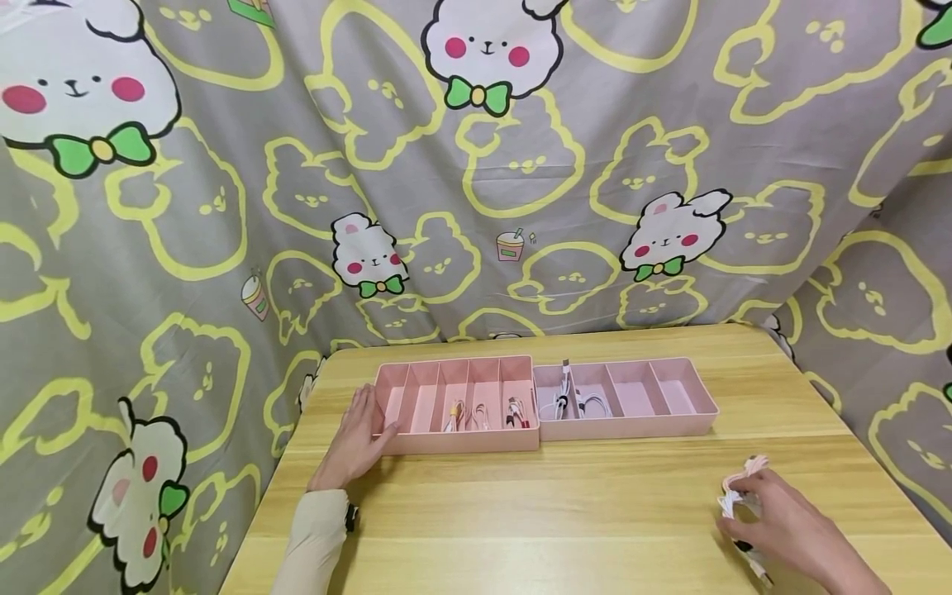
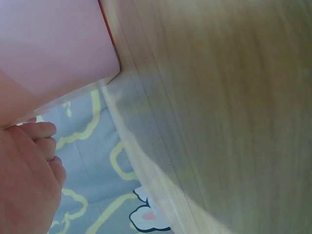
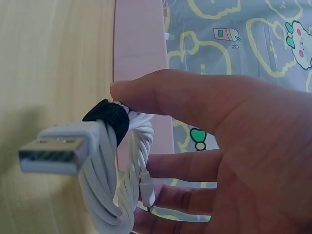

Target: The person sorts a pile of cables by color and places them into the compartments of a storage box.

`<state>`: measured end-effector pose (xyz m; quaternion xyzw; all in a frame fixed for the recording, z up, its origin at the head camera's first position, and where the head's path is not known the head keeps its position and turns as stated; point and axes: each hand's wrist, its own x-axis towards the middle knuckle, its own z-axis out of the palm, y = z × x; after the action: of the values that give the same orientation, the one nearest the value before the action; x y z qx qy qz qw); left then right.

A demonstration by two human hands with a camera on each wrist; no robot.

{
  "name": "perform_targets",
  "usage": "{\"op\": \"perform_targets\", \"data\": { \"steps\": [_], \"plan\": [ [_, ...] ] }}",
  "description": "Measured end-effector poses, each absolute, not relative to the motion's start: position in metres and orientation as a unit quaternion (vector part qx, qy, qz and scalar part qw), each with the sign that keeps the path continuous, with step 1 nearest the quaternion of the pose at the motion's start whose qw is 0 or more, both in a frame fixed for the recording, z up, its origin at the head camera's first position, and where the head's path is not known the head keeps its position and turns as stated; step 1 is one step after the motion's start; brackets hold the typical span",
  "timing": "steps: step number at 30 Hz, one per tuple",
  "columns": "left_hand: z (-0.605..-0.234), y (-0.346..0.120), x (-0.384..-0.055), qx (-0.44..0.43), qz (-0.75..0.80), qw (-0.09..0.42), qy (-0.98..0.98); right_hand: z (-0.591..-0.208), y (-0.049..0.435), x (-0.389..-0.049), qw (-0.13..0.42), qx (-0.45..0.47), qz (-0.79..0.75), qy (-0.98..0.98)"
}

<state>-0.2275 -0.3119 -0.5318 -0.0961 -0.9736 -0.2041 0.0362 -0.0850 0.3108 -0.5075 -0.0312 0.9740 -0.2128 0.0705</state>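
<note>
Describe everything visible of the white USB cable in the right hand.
The white USB cable looks plastic-coated, coiled into a loop and bound by a black strap, strands partly twisted. A metal-shelled USB-A plug sticks out; a slimmer connector lies by the coil. The right hand grips it over the wood-look table.

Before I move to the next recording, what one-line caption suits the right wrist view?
Right hand holding a coiled white USB cable, bound with a black strap, over a wood-grain table.
</note>
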Motion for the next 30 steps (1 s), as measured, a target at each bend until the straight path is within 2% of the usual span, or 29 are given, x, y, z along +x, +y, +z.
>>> {"op": "perform_targets", "data": {
  "steps": [7, 21, 30],
  "plan": [
    [-0.532, -0.312, -0.227, -0.097, -0.202, 0.038, -0.974, -0.503, 0.31, -0.09, 0.043, -0.046, -0.215, 0.975],
    [-0.531, -0.312, -0.228, -0.098, -0.192, 0.033, -0.976, -0.496, 0.31, -0.099, 0.022, -0.043, -0.22, 0.974],
    [-0.531, -0.311, -0.229, -0.101, -0.184, 0.034, -0.977, -0.488, 0.313, -0.108, 0.043, -0.047, -0.216, 0.974]
  ]
}}
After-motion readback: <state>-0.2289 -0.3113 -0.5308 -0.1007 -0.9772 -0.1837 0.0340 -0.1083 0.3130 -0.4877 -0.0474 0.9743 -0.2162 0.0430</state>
